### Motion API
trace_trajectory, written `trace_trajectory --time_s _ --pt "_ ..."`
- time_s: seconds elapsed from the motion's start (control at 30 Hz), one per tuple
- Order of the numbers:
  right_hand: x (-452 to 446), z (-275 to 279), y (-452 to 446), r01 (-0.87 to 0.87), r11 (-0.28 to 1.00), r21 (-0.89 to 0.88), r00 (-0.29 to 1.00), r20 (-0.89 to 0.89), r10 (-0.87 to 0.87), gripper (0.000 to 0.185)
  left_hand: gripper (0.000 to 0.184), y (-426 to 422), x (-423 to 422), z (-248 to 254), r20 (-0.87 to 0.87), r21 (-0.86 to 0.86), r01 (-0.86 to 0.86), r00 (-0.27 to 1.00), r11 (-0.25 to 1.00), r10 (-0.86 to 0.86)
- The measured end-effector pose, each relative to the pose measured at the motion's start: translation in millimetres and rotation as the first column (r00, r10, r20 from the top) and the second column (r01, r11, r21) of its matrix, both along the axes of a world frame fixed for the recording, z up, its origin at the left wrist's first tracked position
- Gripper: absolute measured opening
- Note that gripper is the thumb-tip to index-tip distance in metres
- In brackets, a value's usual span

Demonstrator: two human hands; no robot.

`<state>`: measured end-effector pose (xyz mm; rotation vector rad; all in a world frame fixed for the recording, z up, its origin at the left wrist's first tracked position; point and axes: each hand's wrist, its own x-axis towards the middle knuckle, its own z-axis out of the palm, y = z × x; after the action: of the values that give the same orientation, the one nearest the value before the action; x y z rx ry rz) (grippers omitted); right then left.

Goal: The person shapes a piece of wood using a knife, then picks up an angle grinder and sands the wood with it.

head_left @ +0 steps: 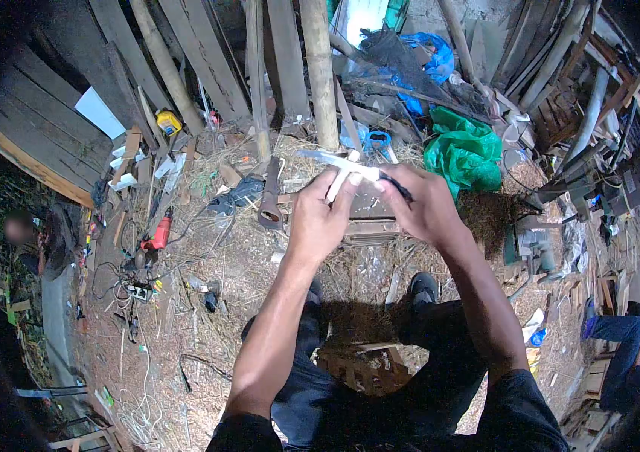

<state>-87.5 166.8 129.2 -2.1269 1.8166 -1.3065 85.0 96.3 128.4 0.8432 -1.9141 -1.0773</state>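
The work looked to be in mid-cut. The stick [340, 182], short and pale, was up in the air between the hands, above the far side of the boards [369, 228]. The left hand [320, 217] pinched it with the thumb along its near end. The right hand [427, 203] was closed around the dark handle of a knife [320, 157], whose blade pointed left and crossed the stick near its far end; whether the edge was biting or only resting there could not be told.

As for what was done, the stick was already a slim, separate piece, light all over where it showed, which suggested bare wood. Its far end was partly lost in glare, so its finish, and how much trimming was left, could not be judged. Chips and straw [256, 282] littered the ground, though none could be traced to this piece. The drill [158, 233], on the left, and the saw [377, 139], at the far side, lay apart from both hands.
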Motion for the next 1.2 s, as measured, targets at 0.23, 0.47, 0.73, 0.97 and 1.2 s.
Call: trace_trajectory --time_s 0.23,0.47,0.73,0.97,1.2 --pt "-15 -25 1 0.052 0.99 0.134 0.961 0.263 -0.087 0.02 0.035 -18 8 -12 -0.451 0.593 0.292 0.892 0.75 0.009" --pt "-3 -14 0 -0.186 0.962 0.198 0.98 0.106 0.167 0.029 0.028 -17 16 -7 -0.443 0.59 0.333 0.895 0.735 -0.05" --pt "-5 -4 0 -0.171 0.925 0.338 0.985 0.066 0.158 0.031 0.042 -12 19 -5 -0.314 0.479 0.312 0.934 0.82 -0.172" --pt "-5 -12 -7 -0.093 0.983 0.16 0.991 -0.077 0.106 0.024 0.045 -15 4 -27 -0.216 0.032 0.087 0.973 0.996 -0.078" --pt "-5 -9 -7 -0.012 0.989 0.146 0.999 -0.047 0.019 0.024 0.03 -3 -7 -15 -0.056 -0.013 -0.102 0.993 0.995 0.101"
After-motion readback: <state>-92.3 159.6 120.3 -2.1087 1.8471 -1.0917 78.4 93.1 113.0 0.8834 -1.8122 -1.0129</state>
